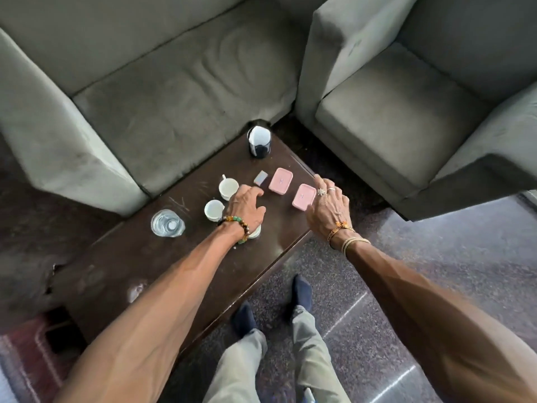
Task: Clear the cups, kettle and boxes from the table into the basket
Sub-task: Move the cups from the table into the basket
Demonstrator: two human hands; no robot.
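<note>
In the head view we judge the task barely begun. Nothing looks cleared, and every piece we can find stands on the dark wooden surface (139,266).

We take the kettle (259,142) as our landmark. It is a dark cylinder with a white top, upright at the far corner. Just nearer to us than the kettle lie a small silver box (260,178) and the first pink box (280,182), side by side but apart. The second pink box (304,196) lies nearer again, to the kettle's right. Both pink boxes are flat and lidded, with rounded corners.

Near-left of the kettle stand the handled cup (228,189) and the second cup (214,210), both white and upright. A third cup (255,231) shows only as a pale rim under the left wrist. Farther left of the kettle stands a glass of water (167,223).

Our left hand (247,205) hovers between the cups and the silver box, its fingers spread and loosely bent, gripping nothing. Our right hand (325,205) is palm down with straight fingers at the right edge of the second pink box. We cannot tell whether it touches the box. The two hands are well apart.

At the end of the surface farthest from the kettle, low by the floor, a red crate (40,334) may be the basket. It is blurred, and we cannot see inside it. By our reckoning, the cups, kettle and boxes all remain to be moved.
</note>
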